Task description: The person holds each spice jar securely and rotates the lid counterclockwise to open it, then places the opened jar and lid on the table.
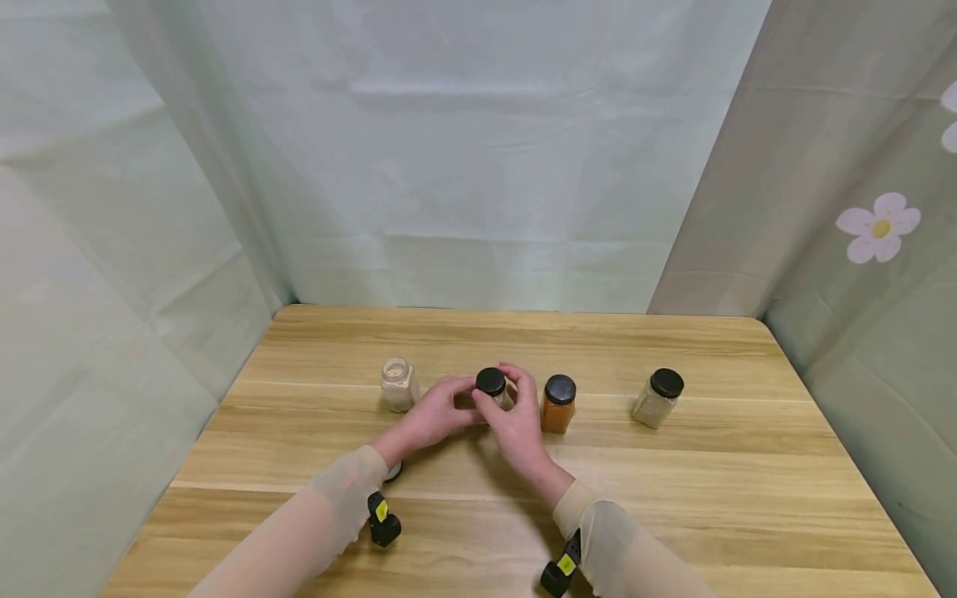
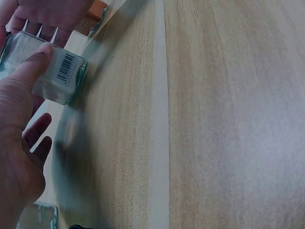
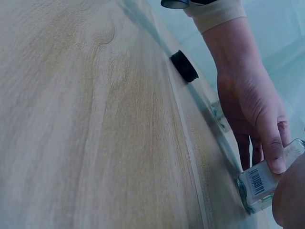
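A clear glass spice jar [image 1: 499, 399] with a black lid [image 1: 491, 381] is between my two hands in the head view. My left hand [image 1: 437, 413] grips its body; in the left wrist view the thumb [image 2: 33, 69] lies along the glass beside a barcode label [image 2: 66, 68]. My right hand [image 1: 521, 425] curls its thumb and fingers around the lidded end. In the right wrist view the jar's base [image 3: 259, 188] tilts close over the tabletop. The right palm is hidden there.
Left of my hands stands a lidless jar [image 1: 399, 385] of pale contents. A loose black lid [image 3: 184, 66] lies on the wooden table [image 1: 673, 498], partly behind my left wrist in the head view. An orange-filled jar [image 1: 557, 411] stands close right; another black-lidded jar [image 1: 657, 400] is farther right.
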`<state>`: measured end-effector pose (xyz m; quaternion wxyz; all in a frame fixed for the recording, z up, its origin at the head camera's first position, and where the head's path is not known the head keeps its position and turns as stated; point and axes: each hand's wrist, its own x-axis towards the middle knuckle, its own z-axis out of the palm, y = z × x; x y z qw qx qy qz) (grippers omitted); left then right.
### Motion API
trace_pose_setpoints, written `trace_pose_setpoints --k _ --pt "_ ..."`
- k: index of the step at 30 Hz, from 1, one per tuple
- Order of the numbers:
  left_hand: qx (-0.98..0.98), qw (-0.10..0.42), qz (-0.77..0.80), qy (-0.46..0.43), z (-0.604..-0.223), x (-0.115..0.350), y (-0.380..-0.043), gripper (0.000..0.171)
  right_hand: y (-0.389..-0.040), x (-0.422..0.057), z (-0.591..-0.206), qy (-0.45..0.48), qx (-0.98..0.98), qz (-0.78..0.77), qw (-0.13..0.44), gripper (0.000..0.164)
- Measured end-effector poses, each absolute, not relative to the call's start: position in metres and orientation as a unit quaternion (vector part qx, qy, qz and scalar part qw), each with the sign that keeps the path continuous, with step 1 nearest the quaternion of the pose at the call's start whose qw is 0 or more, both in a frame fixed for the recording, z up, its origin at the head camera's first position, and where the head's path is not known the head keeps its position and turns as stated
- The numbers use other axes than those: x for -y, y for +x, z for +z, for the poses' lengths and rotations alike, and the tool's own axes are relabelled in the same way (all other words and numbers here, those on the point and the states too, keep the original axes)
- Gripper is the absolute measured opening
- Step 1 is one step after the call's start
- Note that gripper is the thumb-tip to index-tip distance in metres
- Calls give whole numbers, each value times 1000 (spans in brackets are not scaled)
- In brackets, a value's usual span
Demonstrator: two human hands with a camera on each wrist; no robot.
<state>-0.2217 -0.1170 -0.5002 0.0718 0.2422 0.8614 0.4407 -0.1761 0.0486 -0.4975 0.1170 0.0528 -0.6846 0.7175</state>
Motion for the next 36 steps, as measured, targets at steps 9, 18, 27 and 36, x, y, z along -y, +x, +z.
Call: trace_pose_setpoints --k 9,18,27,36 --pt "-860 76 440 245 -499 117 -222 48 -175 -50 -497 62 702 701 109 49" --pt "-861 75 440 244 -499 116 -222 48 -174 -51 -495 57 706 701 87 52" --pt "-861 58 434 260 -501 116 -222 42 -169 -49 -484 33 698 712 70 65" --pt "-855 57 439 269 -502 117 -224 40 -177 -48 -496 18 683 724 95 65"
